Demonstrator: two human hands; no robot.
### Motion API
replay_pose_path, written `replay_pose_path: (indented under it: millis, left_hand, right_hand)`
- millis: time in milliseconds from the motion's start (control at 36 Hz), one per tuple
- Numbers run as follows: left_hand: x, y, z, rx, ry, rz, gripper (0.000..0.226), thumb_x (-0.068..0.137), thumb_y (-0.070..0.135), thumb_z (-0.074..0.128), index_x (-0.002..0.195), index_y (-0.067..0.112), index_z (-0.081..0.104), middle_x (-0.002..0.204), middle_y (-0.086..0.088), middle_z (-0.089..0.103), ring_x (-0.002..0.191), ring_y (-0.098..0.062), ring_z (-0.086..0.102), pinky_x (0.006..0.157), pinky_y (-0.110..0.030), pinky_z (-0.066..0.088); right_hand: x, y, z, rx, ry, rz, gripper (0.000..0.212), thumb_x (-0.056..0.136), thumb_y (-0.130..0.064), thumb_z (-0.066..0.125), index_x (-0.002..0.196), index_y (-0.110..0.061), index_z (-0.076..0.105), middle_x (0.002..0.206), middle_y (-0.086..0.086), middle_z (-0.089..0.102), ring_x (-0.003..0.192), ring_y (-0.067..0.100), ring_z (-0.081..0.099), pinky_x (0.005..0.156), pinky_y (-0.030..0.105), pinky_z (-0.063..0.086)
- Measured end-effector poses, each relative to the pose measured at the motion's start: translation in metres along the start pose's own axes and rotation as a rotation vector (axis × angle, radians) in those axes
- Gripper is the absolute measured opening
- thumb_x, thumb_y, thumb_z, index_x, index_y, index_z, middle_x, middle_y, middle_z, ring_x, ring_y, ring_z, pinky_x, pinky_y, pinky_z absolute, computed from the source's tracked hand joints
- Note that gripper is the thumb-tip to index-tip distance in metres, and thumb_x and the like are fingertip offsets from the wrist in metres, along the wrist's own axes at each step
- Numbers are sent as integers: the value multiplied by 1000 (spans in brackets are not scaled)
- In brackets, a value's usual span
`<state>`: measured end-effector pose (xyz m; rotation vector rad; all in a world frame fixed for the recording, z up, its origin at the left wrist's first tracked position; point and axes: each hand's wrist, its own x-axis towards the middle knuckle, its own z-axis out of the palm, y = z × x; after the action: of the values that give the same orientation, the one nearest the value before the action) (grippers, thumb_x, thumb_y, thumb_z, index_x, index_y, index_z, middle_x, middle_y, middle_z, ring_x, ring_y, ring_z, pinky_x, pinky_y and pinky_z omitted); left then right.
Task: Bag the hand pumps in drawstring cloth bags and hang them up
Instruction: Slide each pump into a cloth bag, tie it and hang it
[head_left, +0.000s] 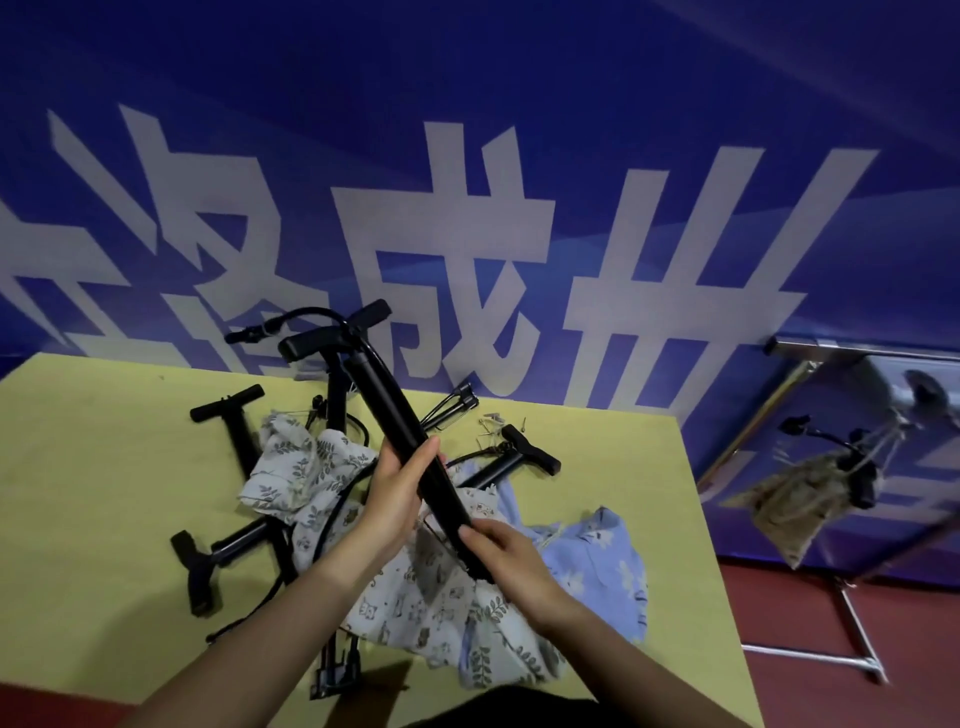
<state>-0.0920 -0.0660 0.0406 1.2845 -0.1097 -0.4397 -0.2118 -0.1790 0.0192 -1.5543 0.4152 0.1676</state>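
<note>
surface (78, 493): yellow top filling the lower left and centre of the frame, with everything piled mid-frame
rack (810, 395): metal frame at right of frame, one tan bag (795, 499) already hanging off it with a pump inside
cloth bags (415, 587): floral white and blue ones heaped under the hands, soft and floppy, so I'd guess the mouth needs holding open
held pump (384, 415): long black tube, lifted diagonally above the heap, T-handle toward upper left. Looks stiff, smooth, maybe a bit slick, probably not heavy. Barrel seems the best place to hold; hose flops
other pumps (234, 431): a few lying left and behind the bags
left hand (400, 488): grip wrapped round the barrel's middle
right hand (498, 545): grip closed round the lower end
</note>
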Motion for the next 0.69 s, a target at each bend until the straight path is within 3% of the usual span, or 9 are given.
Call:
replay_pose_path:
  millis: [111,167,222,306,389,444,556,639,694]
  left_hand:
    - [2,2,-3,114,-34,-24,53,81,42,71,123,18,52,98,-4,60,97,-20,59,94,-42,48]
    - [4,1,-5,103,-52,-43,56,82,43,69,129,20,50,106,-2,61,105,-19,60,93,-39,49]
    - [7,3,-6,81,-71,-75,47,84,37,62,126,21,50,104,0,62,106,-19,60,88,-37,49]
    - [9,9,-3,12,-128,-195,35,84,34,61,113,16,54,91,-2,64,93,-22,63,78,-37,51]
    - [10,5,-2,47,-229,-326,47,82,38,65,117,6,59,110,-16,68,102,-30,66,82,-42,54]
    - [13,3,-2,46,-262,-366,53,81,40,66,121,6,59,120,-20,65,110,-32,63,91,-46,52]
    - [21,13,4,21,-238,-381,51,75,48,65,114,15,60,114,-17,69,107,-29,66,81,-43,54]
    - [29,15,2,-34,-193,-395,42,79,44,64,108,15,59,104,-16,73,98,-29,70,83,-45,54]
    - [32,12,-1,-45,-182,-412,36,84,39,63,111,14,59,98,-13,74,94,-27,72,87,-45,53]
  right_hand:
    - [2,7,2,-16,49,-32,33,98,-31,55,129,-22,51,118,-6,59,98,-4,59,75,12,50]
    - [5,10,3,-1,92,-91,30,98,-29,54,128,-23,54,120,-8,60,102,-5,60,80,11,48]
    - [6,12,2,18,154,-145,23,99,-28,54,121,-28,59,118,-8,64,103,-3,61,85,17,48]
    - [8,7,-1,12,221,-221,19,101,-20,50,109,-26,65,103,-10,68,91,-3,63,76,14,46]
    - [11,2,-3,-64,236,-282,22,102,-18,46,112,-21,65,98,-9,68,86,-5,61,71,10,42]
    - [17,1,-5,-152,245,-313,23,102,-21,46,111,-31,64,96,-14,68,86,-5,61,70,12,43]
    - [26,-2,-19,-402,289,-390,24,101,-32,47,116,-34,65,100,-19,65,92,-4,58,76,14,43]
    - [32,-1,-31,-580,343,-456,59,95,-62,29,123,-25,65,103,-5,66,94,9,55,82,23,42]
    - [37,-2,-36,-638,356,-459,66,93,-66,24,122,-24,66,104,-2,66,95,12,54,83,24,41]
